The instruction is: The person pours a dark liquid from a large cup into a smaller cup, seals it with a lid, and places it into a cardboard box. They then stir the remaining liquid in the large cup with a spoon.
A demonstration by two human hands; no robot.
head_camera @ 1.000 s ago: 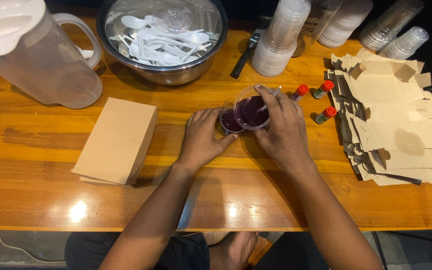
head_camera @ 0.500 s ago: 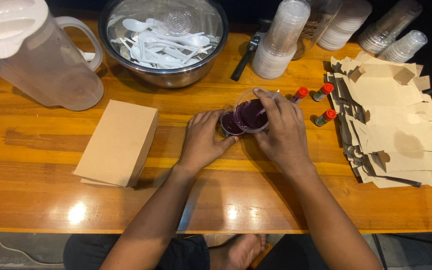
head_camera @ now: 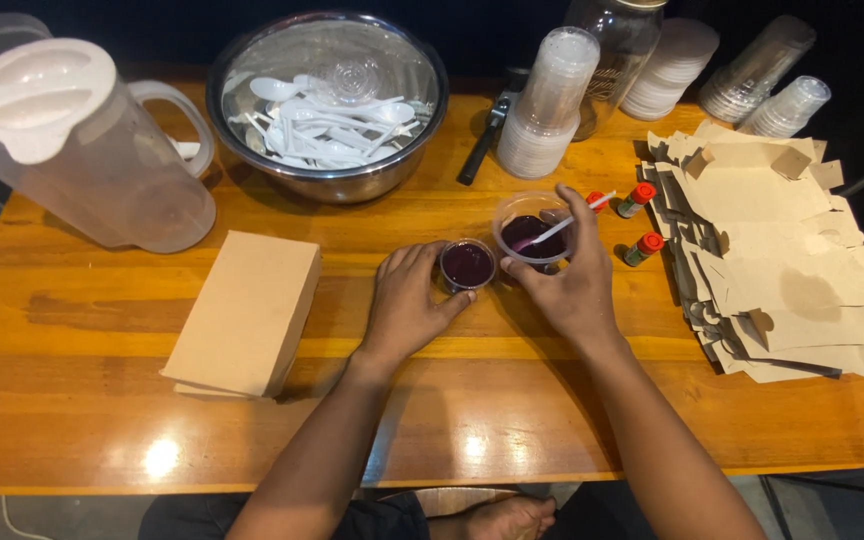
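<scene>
My left hand (head_camera: 407, 300) grips small cup (head_camera: 467, 265); right hand (head_camera: 567, 285) holds spoon (head_camera: 557, 229) in larger cup (head_camera: 532, 228). Bottles (head_camera: 642, 245) crowd right; bare table (head_camera: 452, 410) at bottom.

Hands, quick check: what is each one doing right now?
Left hand: closed around the small cup of dark liquid.
Right hand: pinching a white spoon in the larger cup.

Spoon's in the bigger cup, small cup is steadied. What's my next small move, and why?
Probably lift a spoonful across: the right hand holds a white spoon dipped in the larger cup of dark liquid, and the left hand steadies the small cup right beside it.
</scene>
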